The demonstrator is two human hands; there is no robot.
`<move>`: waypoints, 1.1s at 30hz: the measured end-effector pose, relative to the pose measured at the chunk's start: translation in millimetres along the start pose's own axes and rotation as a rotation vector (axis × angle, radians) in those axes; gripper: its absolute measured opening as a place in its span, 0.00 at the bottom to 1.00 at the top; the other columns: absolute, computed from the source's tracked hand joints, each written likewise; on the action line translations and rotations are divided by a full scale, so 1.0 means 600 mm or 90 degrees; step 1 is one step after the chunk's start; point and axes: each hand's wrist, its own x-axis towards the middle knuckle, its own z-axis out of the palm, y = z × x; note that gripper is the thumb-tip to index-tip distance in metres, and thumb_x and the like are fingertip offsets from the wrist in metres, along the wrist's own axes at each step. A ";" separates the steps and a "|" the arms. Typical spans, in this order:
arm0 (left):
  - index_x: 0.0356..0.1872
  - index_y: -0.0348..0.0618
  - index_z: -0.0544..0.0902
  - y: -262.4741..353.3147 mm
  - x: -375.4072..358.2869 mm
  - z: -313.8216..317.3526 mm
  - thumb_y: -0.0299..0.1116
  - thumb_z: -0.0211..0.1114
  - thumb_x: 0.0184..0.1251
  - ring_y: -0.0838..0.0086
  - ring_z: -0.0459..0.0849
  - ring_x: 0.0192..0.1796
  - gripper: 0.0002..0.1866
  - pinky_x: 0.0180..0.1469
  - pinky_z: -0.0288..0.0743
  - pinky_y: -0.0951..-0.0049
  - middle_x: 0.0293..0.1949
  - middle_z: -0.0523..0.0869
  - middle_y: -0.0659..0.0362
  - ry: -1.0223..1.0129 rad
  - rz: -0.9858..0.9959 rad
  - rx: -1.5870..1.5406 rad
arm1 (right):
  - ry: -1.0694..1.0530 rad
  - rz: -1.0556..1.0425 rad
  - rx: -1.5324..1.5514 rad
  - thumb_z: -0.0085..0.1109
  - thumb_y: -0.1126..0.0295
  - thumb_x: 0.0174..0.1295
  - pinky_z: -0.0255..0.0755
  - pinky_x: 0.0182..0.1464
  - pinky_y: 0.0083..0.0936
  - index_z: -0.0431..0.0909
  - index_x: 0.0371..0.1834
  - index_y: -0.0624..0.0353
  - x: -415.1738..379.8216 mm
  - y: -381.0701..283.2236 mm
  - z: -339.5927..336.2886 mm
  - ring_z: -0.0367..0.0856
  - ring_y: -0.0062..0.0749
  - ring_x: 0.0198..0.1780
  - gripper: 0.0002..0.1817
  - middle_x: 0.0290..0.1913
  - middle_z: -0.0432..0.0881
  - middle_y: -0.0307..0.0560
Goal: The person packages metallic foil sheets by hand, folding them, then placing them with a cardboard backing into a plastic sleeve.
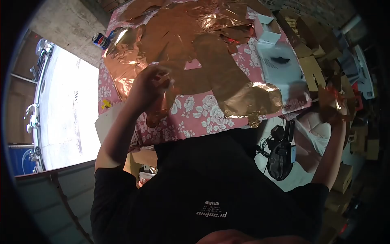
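Clearly the left hand (152, 83) pinches a strip of copper foil (162, 106) over the table (195, 118) edge, and the right hand (332, 106) grips another foil scrap (327, 96) off to the side. Such foil looks light, thin and easily creased, so holding it by the edges seems best.

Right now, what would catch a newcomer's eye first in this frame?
Shiny copper foil sheets cover most of the pink floral tablecloth at the top centre. The left hand pinches a foil strip over the table's near edge, while the right hand holds crumpled foil off to the side. A drinks can stands at the far left corner.
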 end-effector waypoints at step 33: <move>0.52 0.39 0.88 -0.073 0.549 0.218 0.45 0.70 0.72 0.47 0.90 0.56 0.19 0.58 0.83 0.46 0.51 0.91 0.45 -0.221 0.289 0.477 | 0.110 -0.359 -0.311 0.63 0.81 0.77 0.76 0.68 0.27 0.85 0.56 0.67 0.060 -0.079 0.597 0.86 0.28 0.60 0.09 0.56 0.90 0.47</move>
